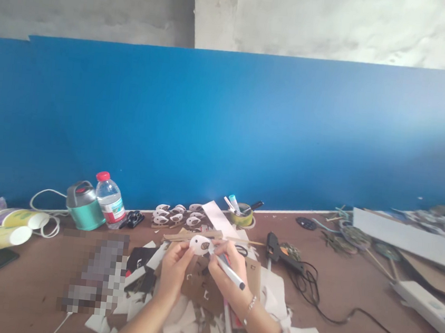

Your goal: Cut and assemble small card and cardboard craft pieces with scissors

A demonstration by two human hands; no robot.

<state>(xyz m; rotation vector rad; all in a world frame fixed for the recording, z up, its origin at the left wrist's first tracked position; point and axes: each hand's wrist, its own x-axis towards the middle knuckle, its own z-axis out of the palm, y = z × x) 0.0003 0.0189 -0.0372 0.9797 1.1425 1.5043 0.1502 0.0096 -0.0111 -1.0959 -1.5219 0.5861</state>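
Note:
My left hand (174, 270) pinches a small white oval cutout (199, 245) with a dark mark on it, held up over the table. My right hand (227, 273) grips a white marker pen (231, 274) whose tip rests against the cutout. Behind my hands lie several similar finished cutouts (177, 215) in rows. Under my wrists sit brown cardboard pieces (202, 286) and white paper scraps (182, 326).
A black glue gun (277, 249) with cable lies to the right, beside a white power strip (426, 307). At the left stand a water bottle (110, 201), a teal jar (83, 206) and yellow tubes (0, 236). A tape roll with pens (242, 214) sits by the blue wall.

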